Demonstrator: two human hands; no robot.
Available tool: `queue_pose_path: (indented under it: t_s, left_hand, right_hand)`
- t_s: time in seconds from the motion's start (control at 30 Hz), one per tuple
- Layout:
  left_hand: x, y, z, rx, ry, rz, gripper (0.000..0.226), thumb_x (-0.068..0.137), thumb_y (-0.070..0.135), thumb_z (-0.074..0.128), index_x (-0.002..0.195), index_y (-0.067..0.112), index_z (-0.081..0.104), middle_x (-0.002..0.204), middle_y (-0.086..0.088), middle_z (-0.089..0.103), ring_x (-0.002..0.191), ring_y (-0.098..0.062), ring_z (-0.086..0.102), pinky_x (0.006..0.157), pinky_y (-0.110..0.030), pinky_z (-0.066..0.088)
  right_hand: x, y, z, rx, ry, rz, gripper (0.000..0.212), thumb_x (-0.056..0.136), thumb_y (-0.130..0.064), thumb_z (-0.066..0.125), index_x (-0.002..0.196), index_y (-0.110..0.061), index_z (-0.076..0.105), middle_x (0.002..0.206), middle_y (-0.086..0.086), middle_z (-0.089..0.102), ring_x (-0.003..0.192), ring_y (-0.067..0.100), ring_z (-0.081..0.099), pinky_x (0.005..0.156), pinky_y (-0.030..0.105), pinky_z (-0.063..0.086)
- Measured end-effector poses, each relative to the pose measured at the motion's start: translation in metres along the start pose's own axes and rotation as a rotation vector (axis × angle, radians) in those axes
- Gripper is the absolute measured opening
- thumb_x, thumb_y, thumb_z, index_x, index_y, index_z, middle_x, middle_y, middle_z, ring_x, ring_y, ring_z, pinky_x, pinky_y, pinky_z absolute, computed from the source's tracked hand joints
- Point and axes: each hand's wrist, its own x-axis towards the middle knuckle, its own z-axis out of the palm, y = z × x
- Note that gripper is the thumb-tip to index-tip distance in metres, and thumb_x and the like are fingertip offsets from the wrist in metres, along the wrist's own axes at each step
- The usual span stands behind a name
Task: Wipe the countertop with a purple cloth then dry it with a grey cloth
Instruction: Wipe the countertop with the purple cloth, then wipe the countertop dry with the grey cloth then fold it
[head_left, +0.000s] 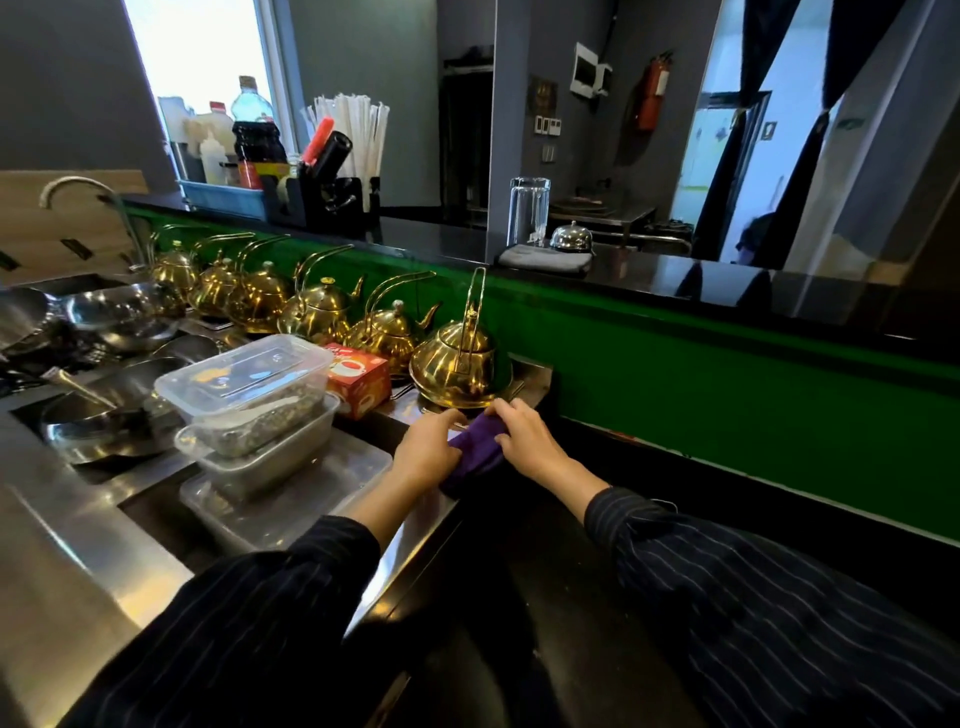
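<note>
Fingers (456, 417) of the left hand (426, 448) curl round the left end of the purple cloth (475, 448), and those of the right hand (525, 441) close over its right end, the thumb lying on the fabric. Both hands hold the cloth bunched between them. Seen from the head camera, it sits at the right-hand edge of the steel bench (415, 527), just near of the closest gold kettle (457, 359), with part of it hanging over the dark drop below the edge.

The cloth looks soft, light and limp. It will fold and sag wherever it is not supported, so my judgement is that it is best spread flat under an open palm for wiping, or gathered in a fist by its middle for carrying. It should not slip, though a loose corner could catch the kettle's base or the red box (358, 382) to the left.

The grey cloth (545, 258) lies folded on the black upper bench (727, 283), far from the hands, touching or just beside a tall glass (529, 210) and a small metal bell (571, 238). It looks equally soft. Lifting it by its near edge would keep the fingers away from the glass, which seems easy to knock over.

Wiping does not appear to have begun.
</note>
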Motion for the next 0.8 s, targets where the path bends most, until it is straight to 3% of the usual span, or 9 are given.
queue_pose_path:
  t_s: [0.07, 0.13, 0.27, 0.33, 0.43, 0.5, 0.6, 0.7, 0.8]
  left_hand:
    - [-0.002, 0.001, -0.001, 0.238, -0.041, 0.109, 0.035, 0.086, 0.014, 0.057, 0.119, 0.024, 0.063, 0.118, -0.006, 0.059, 0.113, -0.025, 0.053, 0.086, -0.041, 0.051]
    - [0.000, 0.008, -0.003, 0.413, -0.062, 0.154, 0.026, 0.091, 0.018, 0.052, 0.113, 0.017, 0.066, 0.114, -0.009, 0.060, 0.112, -0.028, 0.053, 0.081, -0.042, 0.052]
    - [0.010, 0.036, -0.011, 0.553, -0.142, 0.130, 0.022, 0.088, 0.016, 0.053, 0.104, 0.005, 0.062, 0.108, -0.015, 0.063, 0.106, -0.033, 0.059, 0.076, -0.042, 0.048]
    - [0.024, 0.053, -0.017, 0.512, -0.133, 0.145, 0.024, 0.085, 0.018, 0.055, 0.103, 0.006, 0.064, 0.106, -0.015, 0.064, 0.103, -0.034, 0.061, 0.076, -0.041, 0.050]
    - [0.059, 0.081, -0.029, 0.370, -0.067, 0.268, 0.025, 0.081, 0.023, 0.060, 0.103, 0.014, 0.069, 0.101, -0.013, 0.068, 0.100, -0.032, 0.064, 0.074, -0.036, 0.051]
    - [0.087, 0.099, -0.039, 0.278, -0.026, 0.330, 0.040, 0.080, 0.016, 0.060, 0.119, 0.015, 0.064, 0.115, -0.011, 0.066, 0.110, -0.029, 0.061, 0.087, -0.038, 0.053]
    - [0.130, 0.129, -0.048, 0.220, 0.066, 0.378, 0.054, 0.080, 0.007, 0.058, 0.134, 0.012, 0.051, 0.132, -0.012, 0.056, 0.124, -0.028, 0.050, 0.101, -0.042, 0.046]
    - [0.169, 0.148, -0.050, 0.223, 0.130, 0.404, 0.054, 0.078, 0.004, 0.058, 0.131, 0.005, 0.048, 0.134, -0.016, 0.049, 0.129, -0.031, 0.040, 0.102, -0.045, 0.042]
    - [0.208, 0.152, -0.055, 0.308, 0.146, 0.368, 0.061, 0.076, 0.004, 0.059, 0.134, 0.002, 0.041, 0.139, -0.017, 0.042, 0.133, -0.034, 0.033, 0.105, -0.047, 0.039]
  right_hand:
    - [-0.003, 0.007, 0.005, -0.066, -0.009, -0.065, 0.034, 0.092, -0.005, 0.054, 0.125, -0.009, 0.058, 0.120, 0.015, 0.057, 0.112, 0.033, 0.055, 0.098, 0.039, 0.043]
    - [-0.003, 0.014, 0.007, -0.127, -0.048, -0.084, 0.035, 0.097, -0.012, 0.051, 0.132, -0.012, 0.058, 0.126, 0.013, 0.058, 0.116, 0.033, 0.051, 0.101, 0.039, 0.040]
    - [0.000, 0.022, -0.008, -0.211, -0.150, -0.125, 0.039, 0.098, -0.020, 0.050, 0.135, -0.025, 0.056, 0.134, 0.003, 0.059, 0.117, 0.029, 0.050, 0.101, 0.040, 0.041]
    - [0.003, 0.022, -0.027, -0.217, -0.189, -0.146, 0.039, 0.095, -0.015, 0.052, 0.131, -0.025, 0.060, 0.130, 0.000, 0.063, 0.118, 0.023, 0.054, 0.101, 0.033, 0.040]
    - [0.018, 0.026, -0.070, -0.161, -0.104, -0.131, 0.035, 0.086, -0.011, 0.055, 0.115, -0.022, 0.071, 0.113, 0.002, 0.072, 0.109, 0.020, 0.065, 0.090, 0.031, 0.050]
    - [0.031, 0.029, -0.104, -0.151, -0.012, -0.119, 0.029, 0.085, -0.014, 0.056, 0.107, -0.021, 0.073, 0.108, 0.004, 0.073, 0.103, 0.023, 0.067, 0.085, 0.035, 0.054]
    - [0.047, 0.033, -0.160, -0.167, 0.144, -0.104, 0.027, 0.087, -0.008, 0.055, 0.108, -0.014, 0.072, 0.108, 0.007, 0.071, 0.102, 0.024, 0.065, 0.085, 0.037, 0.053]
    - [0.068, 0.042, -0.201, -0.294, 0.303, -0.108, 0.025, 0.088, -0.005, 0.055, 0.110, -0.008, 0.065, 0.109, 0.010, 0.061, 0.107, 0.028, 0.053, 0.083, 0.042, 0.050]
    - [0.097, 0.050, -0.220, -0.399, 0.306, -0.108, 0.036, 0.088, -0.016, 0.060, 0.123, -0.007, 0.056, 0.125, 0.009, 0.050, 0.119, 0.027, 0.044, 0.094, 0.044, 0.045]
